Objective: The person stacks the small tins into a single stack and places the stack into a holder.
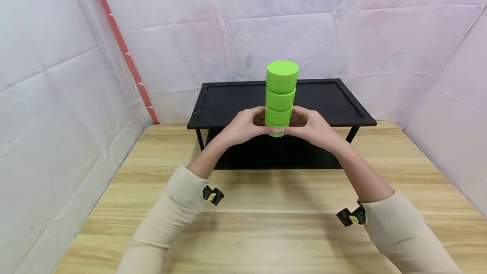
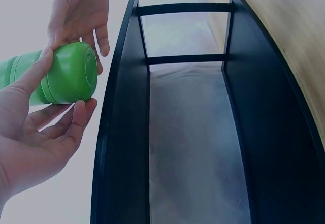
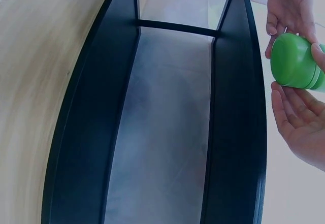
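Note:
A tall stack of bright green round pieces [image 1: 280, 100], apparently several cylinders or cups one on another, is held upright in the air before the black rack. My left hand [image 1: 244, 127] grips its lower part from the left, and my right hand [image 1: 315, 130] grips it from the right. Both thumbs meet at the front near the bottom, with the fingers reaching round behind. In the left wrist view the bottom piece [image 2: 76, 74] shows a smooth underside with a faint ring. The right wrist view shows the same green bottom piece [image 3: 292, 61] between both hands.
A black two-level rack [image 1: 236, 100] stands at the back of the wooden table [image 1: 258, 240], behind and below the stack. Its upper board has a raised rim, and thin legs join it to the lower board. White sheeting [image 1: 182, 54] hangs behind and at both sides.

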### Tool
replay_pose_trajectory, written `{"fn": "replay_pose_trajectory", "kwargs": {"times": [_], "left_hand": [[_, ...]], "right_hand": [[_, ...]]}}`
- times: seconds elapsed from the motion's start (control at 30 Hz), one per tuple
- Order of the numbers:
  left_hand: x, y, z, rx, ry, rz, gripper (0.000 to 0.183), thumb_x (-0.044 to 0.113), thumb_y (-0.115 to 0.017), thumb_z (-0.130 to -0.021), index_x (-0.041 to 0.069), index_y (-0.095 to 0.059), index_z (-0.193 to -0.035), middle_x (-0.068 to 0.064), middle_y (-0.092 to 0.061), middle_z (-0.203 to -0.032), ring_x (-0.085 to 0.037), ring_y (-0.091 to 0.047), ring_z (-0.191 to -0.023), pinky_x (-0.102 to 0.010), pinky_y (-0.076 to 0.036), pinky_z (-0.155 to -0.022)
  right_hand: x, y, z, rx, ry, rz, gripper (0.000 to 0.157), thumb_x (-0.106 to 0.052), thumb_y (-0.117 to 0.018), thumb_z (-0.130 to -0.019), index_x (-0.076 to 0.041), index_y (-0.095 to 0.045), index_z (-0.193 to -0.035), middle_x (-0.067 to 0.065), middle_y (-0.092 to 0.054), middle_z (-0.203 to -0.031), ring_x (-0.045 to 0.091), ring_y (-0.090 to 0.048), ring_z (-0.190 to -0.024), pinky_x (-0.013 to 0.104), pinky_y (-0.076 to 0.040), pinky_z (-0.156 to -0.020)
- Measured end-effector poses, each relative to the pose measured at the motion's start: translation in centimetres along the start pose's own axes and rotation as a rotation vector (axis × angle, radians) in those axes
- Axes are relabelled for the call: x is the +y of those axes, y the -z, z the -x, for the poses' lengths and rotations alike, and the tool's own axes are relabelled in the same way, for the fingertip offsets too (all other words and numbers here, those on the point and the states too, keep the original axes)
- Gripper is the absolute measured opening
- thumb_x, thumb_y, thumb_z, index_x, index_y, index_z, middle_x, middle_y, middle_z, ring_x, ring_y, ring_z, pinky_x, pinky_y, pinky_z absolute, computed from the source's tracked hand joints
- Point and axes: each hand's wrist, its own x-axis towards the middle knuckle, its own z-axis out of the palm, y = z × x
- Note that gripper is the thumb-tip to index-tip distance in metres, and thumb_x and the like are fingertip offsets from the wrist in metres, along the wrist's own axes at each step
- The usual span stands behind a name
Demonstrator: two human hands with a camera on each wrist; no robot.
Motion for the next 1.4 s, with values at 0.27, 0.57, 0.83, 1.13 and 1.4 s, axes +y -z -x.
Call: {"fn": "replay_pose_trajectory", "kwargs": {"times": [0.27,0.57,0.83,1.13,1.4], "left_hand": [[0.1,0.9,-0.6,0.019,-0.003,-0.011,0.051,0.031,-0.069,-0.083,0.011,-0.051,-0.127,0.002,-0.059,-0.108,-0.008,-0.055,-0.096,-0.027,-0.046,-0.083],[-0.4,1.4,-1.2,0.019,-0.016,0.001,0.053,0.032,-0.069,-0.083,0.011,-0.051,-0.128,0.001,-0.058,-0.111,-0.009,-0.055,-0.098,-0.027,-0.046,-0.082],[-1.1,1.5,-1.7,0.020,-0.003,0.033,0.052,0.031,-0.069,-0.083,0.011,-0.052,-0.128,0.002,-0.059,-0.110,-0.009,-0.055,-0.098,-0.028,-0.046,-0.082],[-1.7,1.4,-2.1,0.039,0.007,0.047,0.053,0.031,-0.069,-0.083,0.011,-0.051,-0.128,0.002,-0.059,-0.110,-0.008,-0.055,-0.098,-0.027,-0.046,-0.082],[-2.0,1.5,-2.3,0.055,0.013,0.044,0.053,0.031,-0.069,-0.083,0.011,-0.050,-0.129,0.001,-0.058,-0.112,-0.008,-0.054,-0.099,-0.027,-0.045,-0.083]], "right_hand": [[-0.6,0.3,-1.0,0.016,-0.017,-0.008,0.052,-0.028,-0.070,-0.083,-0.009,-0.051,-0.128,0.010,-0.057,-0.114,0.023,-0.055,-0.102,0.044,-0.045,-0.085],[-0.3,0.5,-1.9,0.013,-0.022,-0.016,0.053,-0.029,-0.070,-0.083,-0.010,-0.050,-0.129,0.009,-0.056,-0.117,0.023,-0.053,-0.105,0.045,-0.044,-0.086],[0.0,0.3,-2.4,0.017,-0.030,-0.033,0.055,-0.030,-0.070,-0.083,-0.011,-0.049,-0.130,0.009,-0.056,-0.117,0.024,-0.054,-0.104,0.045,-0.045,-0.085],[0.3,0.1,-2.8,0.018,-0.047,-0.045,0.056,-0.033,-0.070,-0.082,-0.011,-0.050,-0.130,0.009,-0.056,-0.116,0.024,-0.055,-0.103,0.045,-0.045,-0.085],[0.6,0.2,-3.5,0.014,-0.048,-0.038,0.057,-0.033,-0.069,-0.083,-0.011,-0.048,-0.131,0.009,-0.055,-0.118,0.024,-0.054,-0.104,0.044,-0.045,-0.086]]}}
